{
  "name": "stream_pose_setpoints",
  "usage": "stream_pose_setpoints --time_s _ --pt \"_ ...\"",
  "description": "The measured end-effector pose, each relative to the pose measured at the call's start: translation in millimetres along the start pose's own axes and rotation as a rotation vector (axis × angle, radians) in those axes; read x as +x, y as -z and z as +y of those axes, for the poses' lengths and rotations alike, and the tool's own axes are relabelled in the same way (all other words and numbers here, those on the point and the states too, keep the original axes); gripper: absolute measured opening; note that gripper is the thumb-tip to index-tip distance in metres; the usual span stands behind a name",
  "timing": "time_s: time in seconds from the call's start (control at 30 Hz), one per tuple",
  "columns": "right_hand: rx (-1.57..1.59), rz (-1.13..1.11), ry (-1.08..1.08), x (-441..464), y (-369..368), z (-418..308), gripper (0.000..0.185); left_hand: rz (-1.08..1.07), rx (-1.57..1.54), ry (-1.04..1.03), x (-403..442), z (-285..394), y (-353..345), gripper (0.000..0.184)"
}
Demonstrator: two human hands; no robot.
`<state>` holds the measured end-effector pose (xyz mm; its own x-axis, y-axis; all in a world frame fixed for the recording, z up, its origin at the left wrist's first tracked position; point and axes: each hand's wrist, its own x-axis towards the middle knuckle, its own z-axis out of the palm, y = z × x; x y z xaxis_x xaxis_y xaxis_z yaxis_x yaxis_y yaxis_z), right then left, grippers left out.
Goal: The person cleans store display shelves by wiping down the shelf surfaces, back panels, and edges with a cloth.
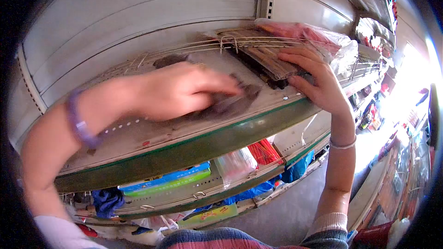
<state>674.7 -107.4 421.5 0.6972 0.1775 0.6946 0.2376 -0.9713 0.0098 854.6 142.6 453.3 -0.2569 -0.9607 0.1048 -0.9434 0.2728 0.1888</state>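
Note:
My left hand (177, 92), blurred by motion, presses on a dark rag (240, 103) lying on the dusty top shelf (134, 143). More dark cloth shows behind the knuckles, and the fingers are curled over it with a finger pointing right. My right hand (314, 74) grips the front right end of a flat brown wood-grain stack (263, 53), fingers on top and thumb at the near edge. The stack lies on the shelf beside a low wire divider (228, 41). Its exact kind is unclear.
A clear plastic bag with red contents (309, 34) lies behind the stack. Along the front runs a green-edged shelf lip (184, 145). Lower shelves hold a blue and green box (166, 182), red packs (265, 152) and dark blue cloth (108, 201). More goods line the right side.

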Motion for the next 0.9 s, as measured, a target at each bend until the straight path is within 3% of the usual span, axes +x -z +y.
stream_pose_setpoints --time_s 0.13,0.3,0.33,0.43,0.57,0.67,0.87,0.9 --pt "0.03 0.034 0.012 -3.3 -2.2 4.2 0.04 -0.04 -0.054 0.15 -35.5 26.0 10.9 0.061" --pt "0.043 0.03 0.008 -3.2 -2.9 2.9 0.04 0.043 0.063 -0.098 47.0 2.5 -11.0 0.054" --pt "0.033 0.027 -0.002 -4.0 -2.3 2.1 0.04 0.021 -0.05 -0.153 56.2 1.1 -8.5 0.053" --pt "0.014 0.024 -0.001 -2.7 -2.0 2.3 0.042 0.055 0.02 -0.14 36.6 3.5 -11.5 0.055" --pt "0.037 0.026 0.068 -4.2 1.1 10.3 0.043 -0.031 0.021 0.068 -22.0 31.8 3.3 0.062" --pt "0.156 0.06 0.063 -5.1 3.2 9.5 0.039 0.052 0.042 -0.039 -3.2 31.0 -4.2 0.062" --pt "0.217 0.111 -0.061 -3.3 -3.8 8.3 0.032 0.263 0.335 -0.27 85.7 39.7 -27.2 0.037" --pt "0.221 0.115 -0.068 -4.1 -4.0 8.6 0.032 0.269 0.298 -0.213 82.9 38.8 -29.5 0.037"
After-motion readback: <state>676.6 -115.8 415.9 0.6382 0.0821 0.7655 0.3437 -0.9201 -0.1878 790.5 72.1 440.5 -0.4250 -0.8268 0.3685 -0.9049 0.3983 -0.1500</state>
